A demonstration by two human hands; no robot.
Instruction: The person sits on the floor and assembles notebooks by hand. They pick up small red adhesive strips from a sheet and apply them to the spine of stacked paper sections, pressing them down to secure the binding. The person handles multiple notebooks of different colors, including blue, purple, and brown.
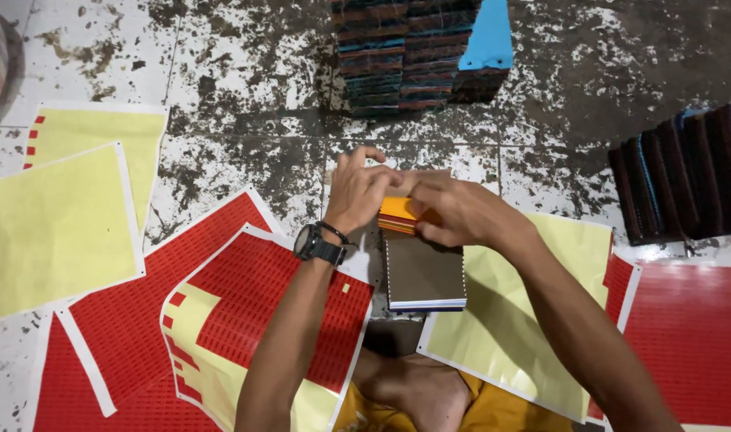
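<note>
Both my hands meet over a small block with an orange top and striped red edges (397, 213). My left hand (356, 192), with a black watch on its wrist, grips the block from the left. My right hand (453, 212) closes on it from the right and covers much of it. Just below lies a small stack of brown booklets (424, 272) with stitched edges, resting flat on the floor. My knee in yellow cloth shows at the bottom.
Red and yellow printed sheets (245, 296) lie spread on the stained tiled floor, with pale yellow sheets (53, 224) at left and another (525, 320) under my right arm. Stacks of dark booklets stand at the top (413, 56) and right (685, 176).
</note>
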